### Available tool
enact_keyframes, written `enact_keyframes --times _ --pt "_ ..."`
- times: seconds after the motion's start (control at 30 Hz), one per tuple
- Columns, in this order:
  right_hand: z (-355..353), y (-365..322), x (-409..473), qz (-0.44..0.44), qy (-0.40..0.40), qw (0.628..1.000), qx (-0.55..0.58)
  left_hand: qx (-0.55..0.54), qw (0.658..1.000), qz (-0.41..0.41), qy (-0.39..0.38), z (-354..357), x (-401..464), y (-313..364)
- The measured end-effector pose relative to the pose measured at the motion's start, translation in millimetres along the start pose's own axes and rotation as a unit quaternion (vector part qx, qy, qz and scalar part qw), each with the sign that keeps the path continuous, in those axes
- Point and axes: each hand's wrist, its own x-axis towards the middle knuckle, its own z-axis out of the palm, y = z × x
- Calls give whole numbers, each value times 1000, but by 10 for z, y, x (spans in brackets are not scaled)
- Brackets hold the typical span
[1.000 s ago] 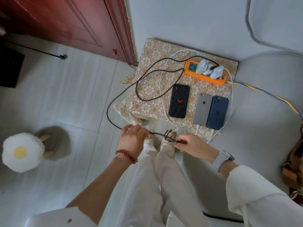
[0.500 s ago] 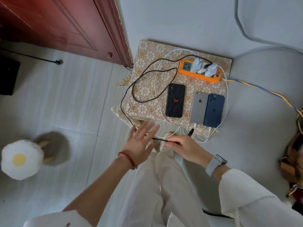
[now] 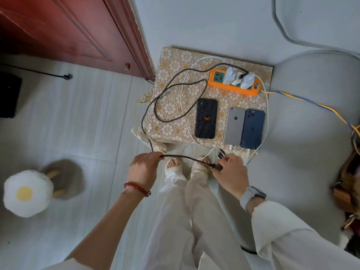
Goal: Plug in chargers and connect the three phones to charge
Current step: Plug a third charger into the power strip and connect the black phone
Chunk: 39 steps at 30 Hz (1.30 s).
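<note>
An orange power strip (image 3: 232, 88) lies at the back of a small patterned table (image 3: 171, 125), with three white chargers (image 3: 238, 77) plugged in. Three phones lie face down: a black spider-case phone (image 3: 206, 118), a silver phone (image 3: 233, 126) and a dark blue phone (image 3: 252, 131). White cables reach the bottoms of the silver and blue phones. A black braided cable (image 3: 165, 106) loops over the table and hangs off its front. My left hand (image 3: 144, 168) grips that cable, and my right hand (image 3: 229, 171) holds its plug end below the table's front edge.
A red wooden door (image 3: 68, 34) stands at the upper left. A fried-egg shaped stool (image 3: 27, 192) sits on the floor at the left. A grey sofa (image 3: 311, 152) lies to the right, with a blue-yellow cord (image 3: 311, 103) across it. My sandalled feet (image 3: 187, 165) are below the table.
My left hand, spread open half a second ago, has closed on the black cable again. The cable now stretches between both hands. The camera has shifted slightly.
</note>
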Motion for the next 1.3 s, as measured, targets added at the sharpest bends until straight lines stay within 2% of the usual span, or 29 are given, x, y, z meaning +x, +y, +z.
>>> enact_keyframes --times 0.07,0.1,0.17,0.2,0.23,0.3,0.37,0.4,0.43,0.47,0.53,0.63,0.7,0.8,0.87,1.0,1.1,1.17,1.2,1.23,1.3 --pt "-46 73 17 93 -3 995 -41 14 1000 9 11 -15 -14 -47" --pt "-76 104 25 133 -18 991 -24 30 999 25 4 -25 -25 -60" --pt "-141 150 69 169 -62 979 100 56 996 62 -10 -24 -28 -89" --pt "-161 162 100 187 -82 950 238 67 995 77 -16 -22 -17 -94" --pt "-182 145 121 208 -88 889 399 78 993 83 -22 -23 -7 -94" --pt "-227 161 166 233 -37 698 676 91 992 84 -32 -7 19 -99" --pt "-282 187 200 238 7 512 825 100 989 90 -62 12 37 -119" --pt "-302 211 213 238 16 440 865 109 986 98 -80 25 38 -132" --pt "-318 238 233 246 28 397 884 122 983 105 -94 40 37 -141" --pt "-337 254 257 251 38 383 888 134 980 108 -101 54 35 -150" --pt "-349 283 291 252 51 419 871 146 979 99 -105 73 38 -163" --pt "-387 280 337 219 46 517 826 169 976 75 -116 117 55 -188" --pt "-435 268 368 202 41 560 803 186 972 70 -127 140 71 -202" --pt "-533 262 401 182 43 560 807 215 966 52 -131 198 74 -277" --pt "-591 259 407 165 53 584 793 230 960 7 -162 267 63 -346" --pt "-626 183 376 120 65 711 690 214 938 -86 -258 372 82 -342" --pt "-582 86 318 75 58 765 637 118 951 -119 -259 433 171 -152" --pt "-523 24 269 52 39 792 607 -46 959 -188 -209 442 257 75" --pt "-490 -10 240 43 21 799 600 -152 943 -233 -183 430 314 218" --pt "-452 -46 215 35 3 803 595 -260 912 -269 -166 410 375 362" --pt "-372 -110 174 24 -19 807 589 -405 853 -284 -167 392 495 610"
